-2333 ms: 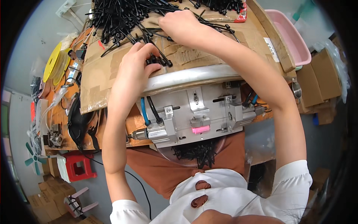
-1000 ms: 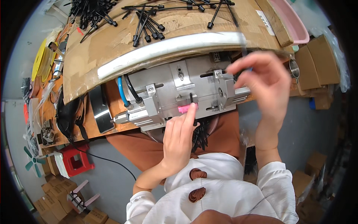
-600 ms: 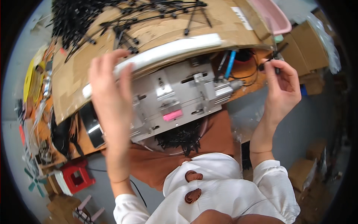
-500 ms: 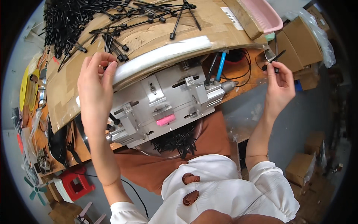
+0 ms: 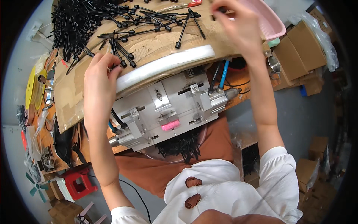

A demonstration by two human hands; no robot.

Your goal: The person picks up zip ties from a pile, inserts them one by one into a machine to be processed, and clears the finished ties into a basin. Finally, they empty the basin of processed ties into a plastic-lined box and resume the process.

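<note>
My left hand (image 5: 100, 80) is at the near left edge of the cardboard sheet, thumb and fingers closed in a pinch on a black headed rod, mostly hidden by the fingers. Just beyond it lie several loose black rods (image 5: 125, 54) with thick round heads. My right hand (image 5: 240, 31), smeared by motion, is raised over the far right part of the cardboard. A small black piece (image 5: 222, 9) shows at its closed fingertips; its full shape is unclear. Below the cardboard is a metal fixture (image 5: 149, 112) with clamp blocks on both sides and a pink piece (image 5: 170, 125) at its middle front.
A large heap of black rods (image 5: 76, 28) covers the far left of the cardboard (image 5: 149, 71). A white strip (image 5: 167, 63) runs along its near edge. The pink basket (image 5: 274, 26) stands far right, near a metal cup (image 5: 274, 64). More black pieces (image 5: 179, 145) lie below the fixture.
My right hand has swung from beside the metal cup up and left over the cardboard, carrying a black piece. My left hand keeps its pinch near the loose rods. The view has shifted slightly.
</note>
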